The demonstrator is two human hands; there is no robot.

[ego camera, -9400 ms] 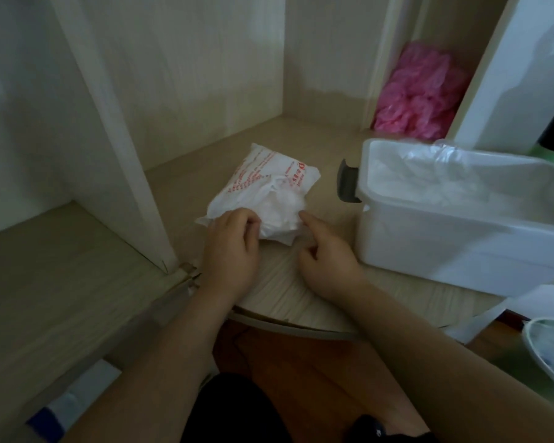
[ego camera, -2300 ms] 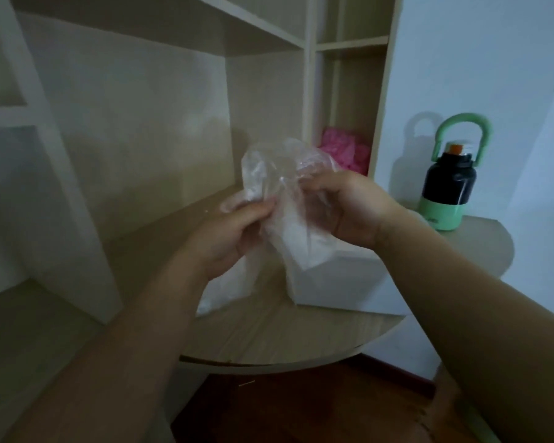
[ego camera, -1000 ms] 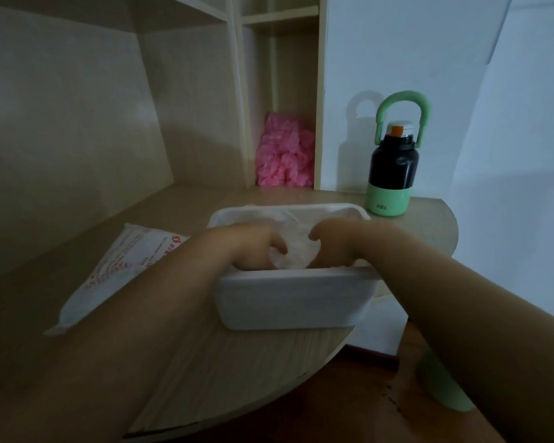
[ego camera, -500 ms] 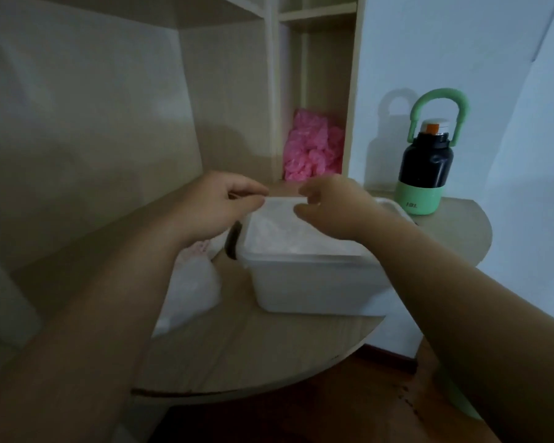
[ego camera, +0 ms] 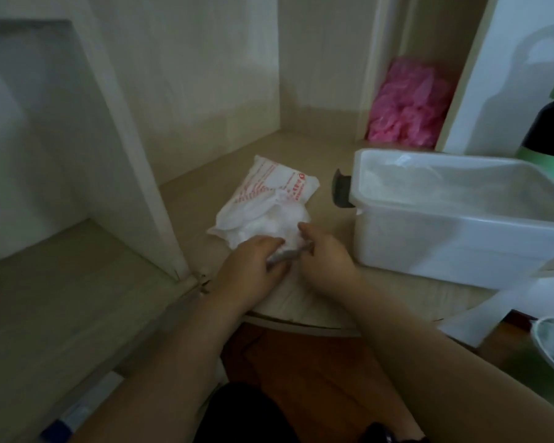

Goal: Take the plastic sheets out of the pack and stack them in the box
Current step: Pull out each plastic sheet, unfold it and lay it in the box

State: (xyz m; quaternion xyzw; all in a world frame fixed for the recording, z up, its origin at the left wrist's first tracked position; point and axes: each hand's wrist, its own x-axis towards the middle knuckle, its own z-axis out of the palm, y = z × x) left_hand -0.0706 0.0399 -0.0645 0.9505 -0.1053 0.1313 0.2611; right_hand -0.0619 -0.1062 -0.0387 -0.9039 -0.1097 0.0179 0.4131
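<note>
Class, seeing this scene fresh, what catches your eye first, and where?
The bright pink plastic heap stands out in the narrow cubby at the back right. Mid-desk lies the red-printed white pack, left hand and right hand pinching a plastic sheet at its near end, beside the white box on the right.

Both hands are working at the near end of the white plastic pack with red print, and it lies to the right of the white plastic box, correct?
Not quite. The head view shows the white plastic pack with red print lying to the left of the white plastic box, not the right. The left hand and right hand are indeed at its near end.
</note>
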